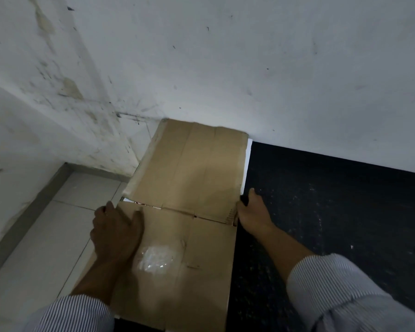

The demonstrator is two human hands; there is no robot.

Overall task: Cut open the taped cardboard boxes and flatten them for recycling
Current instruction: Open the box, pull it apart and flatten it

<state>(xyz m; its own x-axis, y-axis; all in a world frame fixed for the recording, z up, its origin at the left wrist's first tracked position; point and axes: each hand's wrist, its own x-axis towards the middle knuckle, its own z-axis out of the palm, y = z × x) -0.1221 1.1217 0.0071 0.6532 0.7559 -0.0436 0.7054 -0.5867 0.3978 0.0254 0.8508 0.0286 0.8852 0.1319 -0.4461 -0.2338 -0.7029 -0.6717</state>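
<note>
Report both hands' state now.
Left hand: open, pressing flat on the cardboard.
Right hand: gripping the cardboard's right edge.

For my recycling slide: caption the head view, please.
Left hand presses a flattened brown cardboard box beside a white wall; right hand grips its right edge.

Matt brown creased cardboard (189,188) with a glossy clear tape patch (156,259), beside dark speckled rough matting (321,212).

A white painted wall (249,56), scuffed and stained, runs across the back and joins a second stained wall (15,140) on the left. Below, pale floor tiles (46,236) edged by a grey skirting strip (55,185) border a black speckled floor mat (333,207). The light is dim.
</note>
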